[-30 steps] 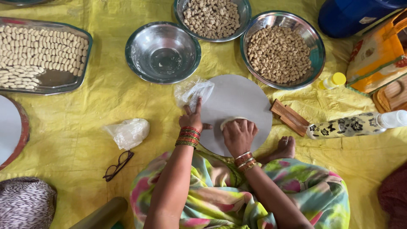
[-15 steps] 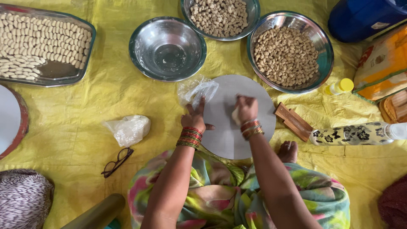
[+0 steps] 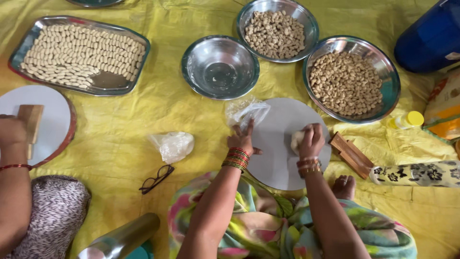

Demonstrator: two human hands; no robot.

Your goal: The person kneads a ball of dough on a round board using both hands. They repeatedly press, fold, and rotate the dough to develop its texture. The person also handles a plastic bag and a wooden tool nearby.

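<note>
My right hand [image 3: 311, 140] is closed over a pale lump of dough [image 3: 296, 141] on the right part of a round grey board [image 3: 278, 144]. My left hand [image 3: 243, 138] rests with fingers spread on the board's left edge, just below a crumpled clear plastic bag [image 3: 247, 111]. Both wrists wear bangles. The board lies on a yellow cloth [image 3: 120, 120] in front of my lap.
Two steel bowls of small dough pieces [image 3: 276, 31] [image 3: 347, 81], an empty steel bowl [image 3: 219, 67], a tray of shaped pieces [image 3: 79, 55], a wooden block [image 3: 351, 154], a patterned bottle [image 3: 419, 173], glasses [image 3: 155, 178], a plastic wad [image 3: 173, 145]. Another person's hand [image 3: 14, 132] works a board at left.
My right hand has slid with the dough from the board's near middle toward its far right. My left hand has stayed on the left edge.
</note>
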